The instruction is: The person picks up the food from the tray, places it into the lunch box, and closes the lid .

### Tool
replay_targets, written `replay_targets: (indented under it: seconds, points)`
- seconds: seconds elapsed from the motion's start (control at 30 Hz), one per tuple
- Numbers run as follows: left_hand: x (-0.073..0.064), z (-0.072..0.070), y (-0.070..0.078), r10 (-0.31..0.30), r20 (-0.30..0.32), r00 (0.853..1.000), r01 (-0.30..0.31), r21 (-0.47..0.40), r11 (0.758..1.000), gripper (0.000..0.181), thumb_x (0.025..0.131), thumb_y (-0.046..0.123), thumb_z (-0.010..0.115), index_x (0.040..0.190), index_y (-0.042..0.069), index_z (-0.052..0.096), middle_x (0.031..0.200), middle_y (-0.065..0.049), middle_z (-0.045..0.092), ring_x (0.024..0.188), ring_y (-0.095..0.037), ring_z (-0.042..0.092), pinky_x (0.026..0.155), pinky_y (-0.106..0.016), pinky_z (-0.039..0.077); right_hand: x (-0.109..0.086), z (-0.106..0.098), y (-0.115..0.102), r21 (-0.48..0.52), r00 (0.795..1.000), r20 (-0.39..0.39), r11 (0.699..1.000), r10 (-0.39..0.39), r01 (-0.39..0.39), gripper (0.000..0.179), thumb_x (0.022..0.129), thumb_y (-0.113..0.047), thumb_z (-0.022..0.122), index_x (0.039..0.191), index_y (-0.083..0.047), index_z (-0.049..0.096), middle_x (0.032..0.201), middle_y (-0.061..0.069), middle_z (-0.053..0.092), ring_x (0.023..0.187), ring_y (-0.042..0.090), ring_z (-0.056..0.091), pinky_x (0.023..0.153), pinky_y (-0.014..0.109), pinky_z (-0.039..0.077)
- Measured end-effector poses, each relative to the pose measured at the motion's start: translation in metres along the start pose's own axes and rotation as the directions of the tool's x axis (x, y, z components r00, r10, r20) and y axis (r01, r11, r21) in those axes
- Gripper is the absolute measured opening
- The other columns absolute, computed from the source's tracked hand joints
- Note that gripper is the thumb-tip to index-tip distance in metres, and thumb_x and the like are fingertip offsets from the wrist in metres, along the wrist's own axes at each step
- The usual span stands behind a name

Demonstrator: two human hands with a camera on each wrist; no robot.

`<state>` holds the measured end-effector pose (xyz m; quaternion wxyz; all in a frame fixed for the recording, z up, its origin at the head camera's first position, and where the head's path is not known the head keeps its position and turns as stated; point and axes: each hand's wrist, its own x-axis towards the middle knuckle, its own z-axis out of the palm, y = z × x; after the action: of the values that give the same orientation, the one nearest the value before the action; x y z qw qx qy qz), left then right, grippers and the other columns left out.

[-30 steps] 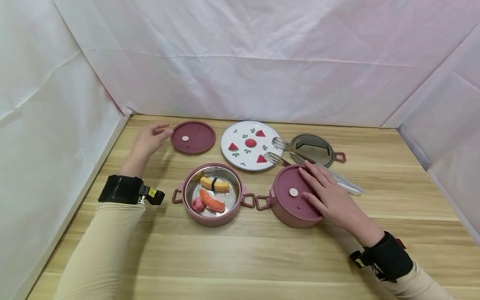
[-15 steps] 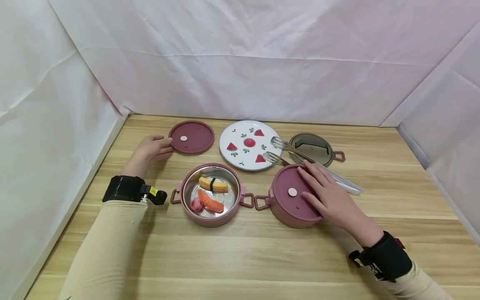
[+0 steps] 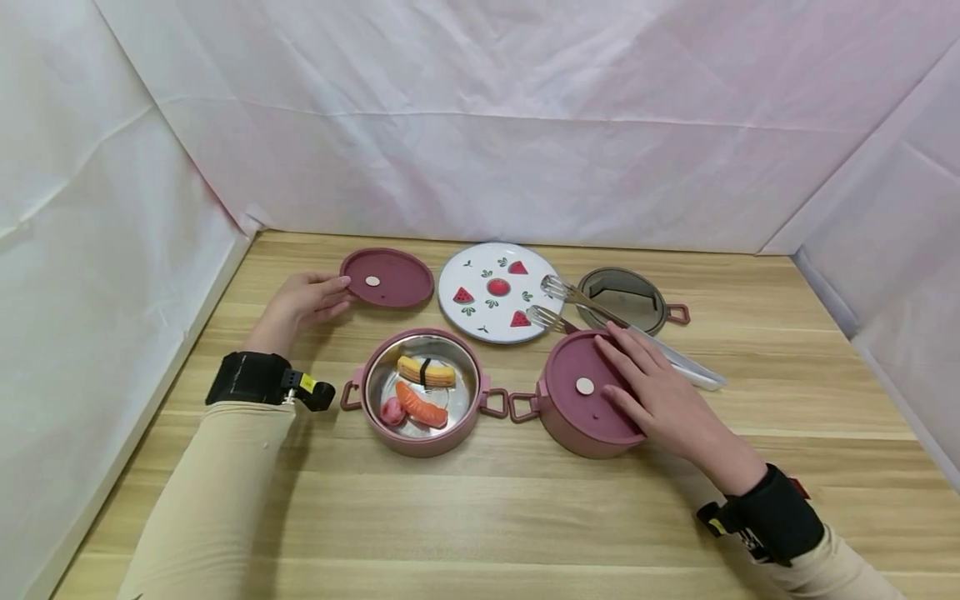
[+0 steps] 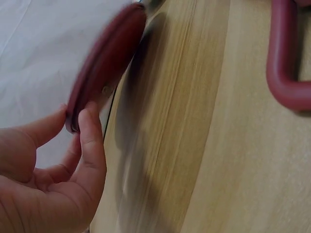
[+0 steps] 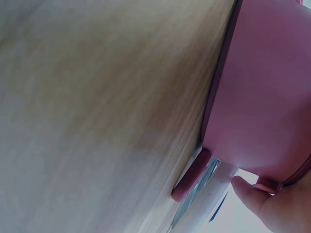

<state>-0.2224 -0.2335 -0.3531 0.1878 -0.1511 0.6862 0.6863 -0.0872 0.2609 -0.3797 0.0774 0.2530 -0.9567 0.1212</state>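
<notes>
My left hand point(image 3: 303, 302) pinches the left edge of a round maroon lid point(image 3: 397, 279) between thumb and fingers. In the left wrist view the lid point(image 4: 109, 56) is tilted up off the table, its shadow falling on the wood. In front of it, an open maroon pot point(image 3: 423, 446) with a steel inside holds a yellow sushi piece point(image 3: 426, 371), an orange one point(image 3: 422, 406) and a small pink piece point(image 3: 392, 410). My right hand point(image 3: 667, 400) rests with extended fingers on a second, lidded maroon pot point(image 3: 581, 433); the right wrist view shows this pot's side point(image 5: 262, 97).
Behind the pots lies a white plate point(image 3: 483, 312) with watermelon prints. Two forks, one a long utensil point(image 3: 573, 293), overlap its right edge. A dark translucent lid point(image 3: 626, 304) with a maroon loop sits at the back right. White cloth walls point(image 3: 495, 175) border the table.
My left hand has moved down onto the maroon lid's edge and taken hold of it. The lid has tilted and shifted slightly right. My right hand stays on the lidded pot.
</notes>
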Motion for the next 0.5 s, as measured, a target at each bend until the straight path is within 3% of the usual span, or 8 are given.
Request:
replay_targets:
  seconds: [0.17, 0.37, 0.5]
  points:
    - [-0.004, -0.004, -0.001, 0.01, 0.006, 1.0, -0.01, 0.003, 1.0, 0.014, 0.105, 0.017, 0.048, 0.114, 0.007, 0.048, 0.082, 0.009, 0.065, 0.077, -0.001, 0.067, 0.084, -0.018, 0.057, 0.0, 0.002, 0.0, 0.002, 1.0, -0.007, 1.0, -0.001, 0.001, 0.063, 0.1, -0.036, 0.058, 0.156, -0.022, 0.034, 0.164, 0.009, 0.028, 0.149, 0.037, 0.027, 0.112, 0.053, 0.037]
    - [-0.021, -0.017, 0.0, 0.072, 0.037, 0.997, -0.066, -0.145, 0.987, 0.014, 0.105, 0.016, 0.044, 0.114, 0.004, 0.043, 0.09, 0.003, 0.062, 0.084, -0.004, 0.067, 0.082, -0.018, 0.058, 0.0, 0.002, -0.001, 0.007, 1.0, -0.008, 1.0, 0.003, -0.003, 0.063, 0.1, -0.036, 0.058, 0.156, -0.022, 0.034, 0.165, 0.007, 0.027, 0.149, 0.037, 0.027, 0.112, 0.053, 0.036]
    - [-0.04, -0.021, -0.002, 0.141, 0.042, 0.989, -0.132, -0.17, 0.977, 0.012, 0.104, 0.014, 0.048, 0.109, 0.004, 0.043, 0.096, 0.002, 0.06, 0.085, -0.005, 0.068, 0.079, -0.02, 0.059, 0.0, 0.001, -0.001, 0.012, 1.0, -0.007, 1.0, 0.007, -0.006, 0.064, 0.1, -0.036, 0.059, 0.157, -0.022, 0.034, 0.165, 0.006, 0.026, 0.149, 0.037, 0.027, 0.112, 0.054, 0.036]
